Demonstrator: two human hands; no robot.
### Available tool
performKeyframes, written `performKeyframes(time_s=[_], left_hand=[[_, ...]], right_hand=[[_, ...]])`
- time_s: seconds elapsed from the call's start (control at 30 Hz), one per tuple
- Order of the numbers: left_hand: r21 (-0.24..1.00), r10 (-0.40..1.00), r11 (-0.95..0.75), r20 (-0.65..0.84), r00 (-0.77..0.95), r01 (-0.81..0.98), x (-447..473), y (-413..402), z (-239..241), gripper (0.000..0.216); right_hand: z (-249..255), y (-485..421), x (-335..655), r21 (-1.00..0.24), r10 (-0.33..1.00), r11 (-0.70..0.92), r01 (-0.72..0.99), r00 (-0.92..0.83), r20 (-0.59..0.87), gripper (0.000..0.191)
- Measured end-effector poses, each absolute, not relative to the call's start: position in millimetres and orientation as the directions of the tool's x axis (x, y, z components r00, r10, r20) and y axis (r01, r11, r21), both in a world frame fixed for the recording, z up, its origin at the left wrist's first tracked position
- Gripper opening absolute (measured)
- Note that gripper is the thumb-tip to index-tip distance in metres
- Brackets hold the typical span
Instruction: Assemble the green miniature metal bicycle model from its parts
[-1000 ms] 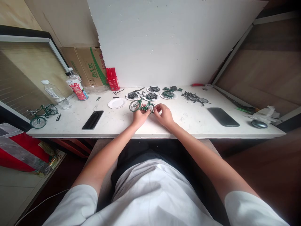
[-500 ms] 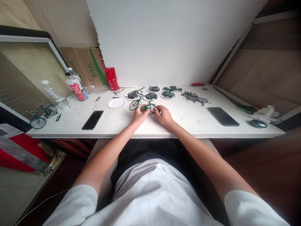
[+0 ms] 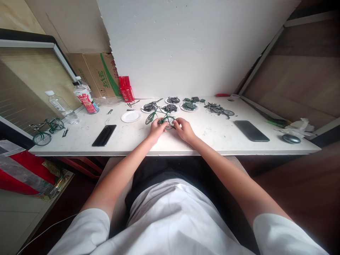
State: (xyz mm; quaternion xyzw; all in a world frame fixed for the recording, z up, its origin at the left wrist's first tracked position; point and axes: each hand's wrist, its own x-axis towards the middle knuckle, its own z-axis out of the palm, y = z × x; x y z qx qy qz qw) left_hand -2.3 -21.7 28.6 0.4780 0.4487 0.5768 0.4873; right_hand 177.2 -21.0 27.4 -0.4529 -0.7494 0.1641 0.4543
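Between my two hands is a green model bicycle (image 3: 150,118), its spoked front wheel pointing to the left. My left hand (image 3: 157,129) is closed on the lower frame near the pedals, the thumb against the rear wheel. At the back end, my right hand (image 3: 184,129) pinches the rim of the rear wheel (image 3: 170,122) with thumb and forefinger. Just beyond the bicycle, paper plates hold black wheels (image 3: 150,107), more black parts (image 3: 170,108) and green frame parts (image 3: 190,106). An empty white paper plate (image 3: 131,116) lies to the left.
Another green model bicycle (image 3: 47,130) stands at the table's left end near plastic bottles (image 3: 86,97). A phone (image 3: 104,135) lies left, a dark phone-like slab (image 3: 251,130) right. Loose black parts (image 3: 219,109) lie at the back right. A mouse (image 3: 291,138) and crumpled tissue (image 3: 302,126) sit far right.
The bicycle has turned slightly in my hands, and more of its rear wheel shows between them. Both hands stay in nearly the same place.
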Motion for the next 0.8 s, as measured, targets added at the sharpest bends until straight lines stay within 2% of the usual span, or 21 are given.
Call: performKeyframes(time_s=[0.17,0.3,0.8], left_hand=[[0.97,0.997,-0.073,0.078,0.01,-0.232,-5.8,-22.0,32.0,0.025],[0.964,0.997,-0.077,0.08,0.002,-0.253,-6.2,-22.0,31.4,0.029],[0.959,0.996,-0.066,0.081,0.043,-0.276,-7.2,-23.7,31.5,0.033]], right_hand=[[31.8,-24.3,177.0,-0.728,0.825,0.558,0.399,-0.174,0.537,0.053],[32.9,-23.6,179.8,-0.706,0.813,0.565,0.427,-0.138,0.566,0.063],[30.4,-22.0,179.0,-0.716,0.82,0.551,0.429,-0.12,0.559,0.061]])
